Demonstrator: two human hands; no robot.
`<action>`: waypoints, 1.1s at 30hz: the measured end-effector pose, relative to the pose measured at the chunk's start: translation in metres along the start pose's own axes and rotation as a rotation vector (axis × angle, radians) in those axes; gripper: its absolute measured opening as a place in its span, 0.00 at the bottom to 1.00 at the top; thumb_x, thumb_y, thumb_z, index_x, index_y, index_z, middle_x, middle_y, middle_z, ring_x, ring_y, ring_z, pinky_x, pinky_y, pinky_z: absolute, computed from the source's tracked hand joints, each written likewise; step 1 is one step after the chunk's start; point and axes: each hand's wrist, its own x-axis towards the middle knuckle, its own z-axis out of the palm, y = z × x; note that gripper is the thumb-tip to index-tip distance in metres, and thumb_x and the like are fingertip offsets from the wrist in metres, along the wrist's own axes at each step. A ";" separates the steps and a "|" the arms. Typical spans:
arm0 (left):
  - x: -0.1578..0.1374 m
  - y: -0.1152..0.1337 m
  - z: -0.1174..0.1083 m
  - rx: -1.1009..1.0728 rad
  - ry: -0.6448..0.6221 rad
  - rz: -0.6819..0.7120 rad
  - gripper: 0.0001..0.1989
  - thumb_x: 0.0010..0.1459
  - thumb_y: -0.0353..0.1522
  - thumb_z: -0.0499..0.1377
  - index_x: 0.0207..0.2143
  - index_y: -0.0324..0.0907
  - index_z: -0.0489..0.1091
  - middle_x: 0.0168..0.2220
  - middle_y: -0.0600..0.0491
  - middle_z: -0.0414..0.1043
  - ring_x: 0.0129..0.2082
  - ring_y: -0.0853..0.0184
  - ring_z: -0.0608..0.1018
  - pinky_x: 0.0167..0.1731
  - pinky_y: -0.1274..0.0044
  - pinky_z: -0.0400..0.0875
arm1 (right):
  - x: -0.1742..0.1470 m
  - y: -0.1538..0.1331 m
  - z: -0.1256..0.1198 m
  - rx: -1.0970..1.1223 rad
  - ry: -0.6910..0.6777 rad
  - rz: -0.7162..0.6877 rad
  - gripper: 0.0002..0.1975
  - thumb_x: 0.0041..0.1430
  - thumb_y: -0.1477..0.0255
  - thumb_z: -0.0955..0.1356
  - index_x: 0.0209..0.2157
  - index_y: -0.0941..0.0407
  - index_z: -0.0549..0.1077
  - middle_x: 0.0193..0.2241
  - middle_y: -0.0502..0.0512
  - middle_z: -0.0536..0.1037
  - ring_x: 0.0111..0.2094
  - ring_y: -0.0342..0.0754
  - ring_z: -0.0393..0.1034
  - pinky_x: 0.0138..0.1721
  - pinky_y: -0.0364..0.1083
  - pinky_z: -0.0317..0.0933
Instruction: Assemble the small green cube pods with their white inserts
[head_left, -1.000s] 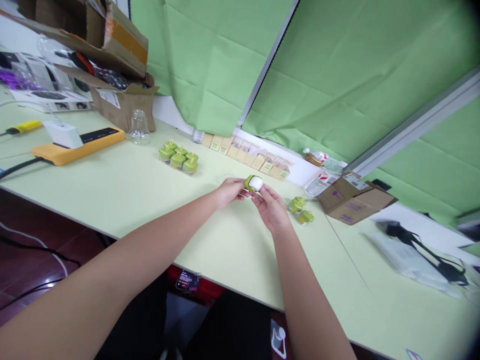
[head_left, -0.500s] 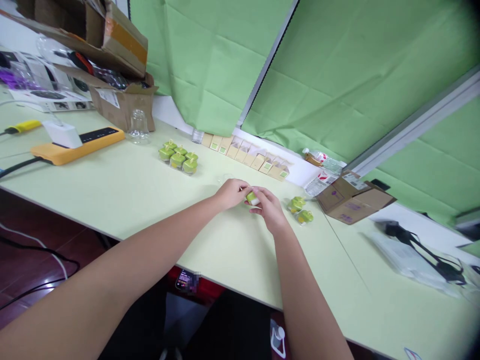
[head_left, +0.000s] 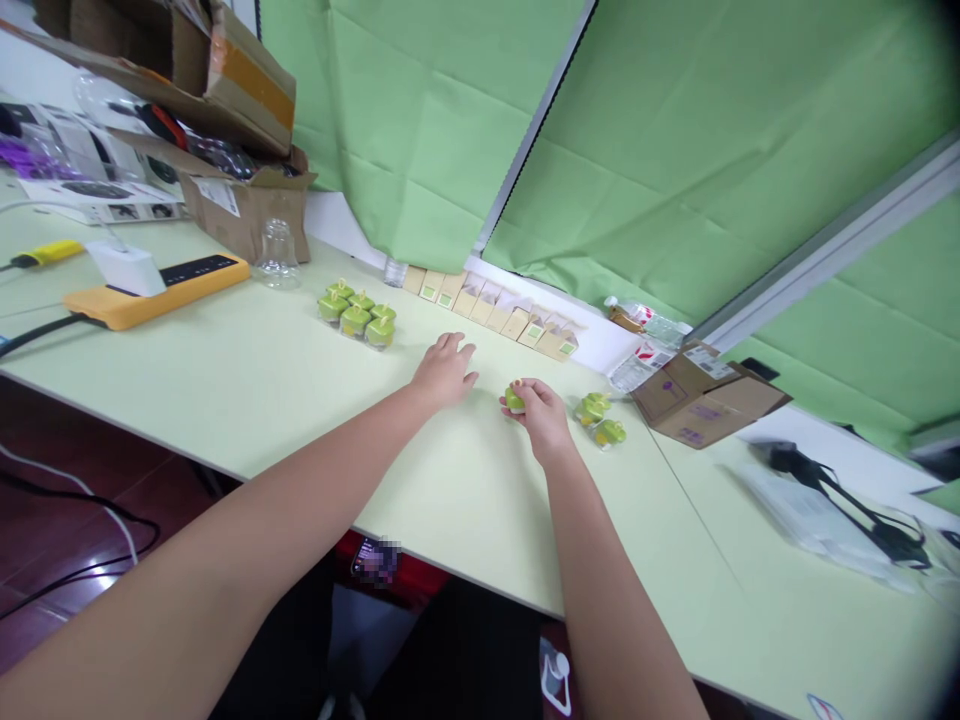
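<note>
My right hand (head_left: pixel 544 415) grips a small green lid (head_left: pixel 514 399) between thumb and fingers above the table. Away to its left, my left hand (head_left: pixel 444 372) reaches low over the tabletop with its fingers apart. Any clear cup under or behind that hand is hidden. Two small clear containers with green lids (head_left: pixel 600 420) stand just right of my right hand. Farther left, several matching green-lidded containers (head_left: pixel 357 315) are grouped in rows.
Small tan boxes (head_left: pixel 487 305) line the back edge by the green curtain. A carton (head_left: pixel 705 395) and plastic bottles (head_left: pixel 645 350) lie at right. An orange power strip (head_left: pixel 157 292), a clear glass-like vessel (head_left: pixel 277 255) and cardboard boxes (head_left: pixel 247 200) occupy the left.
My left hand has let go of the green piece and moved left and slightly back, its fingers opening. My right hand keeps the piece, now turned with its green top showing.
</note>
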 end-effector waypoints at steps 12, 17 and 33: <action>0.000 -0.006 0.017 -0.232 -0.124 0.042 0.05 0.55 0.31 0.58 0.31 0.40 0.74 0.54 0.42 0.68 0.50 0.56 0.72 0.54 0.67 0.66 | 0.003 0.002 0.001 0.007 0.130 -0.132 0.14 0.43 0.59 0.75 0.29 0.54 0.76 0.32 0.50 0.78 0.32 0.44 0.70 0.36 0.45 0.69; -0.006 0.004 0.016 -0.355 -0.226 0.119 0.10 0.50 0.35 0.62 0.36 0.43 0.70 0.38 0.49 0.74 0.36 0.63 0.75 0.38 0.73 0.68 | 0.005 0.002 0.000 0.077 0.183 -0.226 0.16 0.45 0.58 0.75 0.31 0.54 0.76 0.33 0.51 0.78 0.34 0.44 0.71 0.36 0.44 0.68; -0.012 0.015 0.011 -0.606 -0.285 0.121 0.28 0.46 0.33 0.66 0.51 0.43 0.64 0.42 0.49 0.75 0.35 0.66 0.76 0.35 0.76 0.68 | 0.004 0.005 0.002 -0.151 0.053 -0.444 0.15 0.54 0.58 0.71 0.34 0.55 0.77 0.33 0.53 0.78 0.37 0.48 0.72 0.44 0.49 0.67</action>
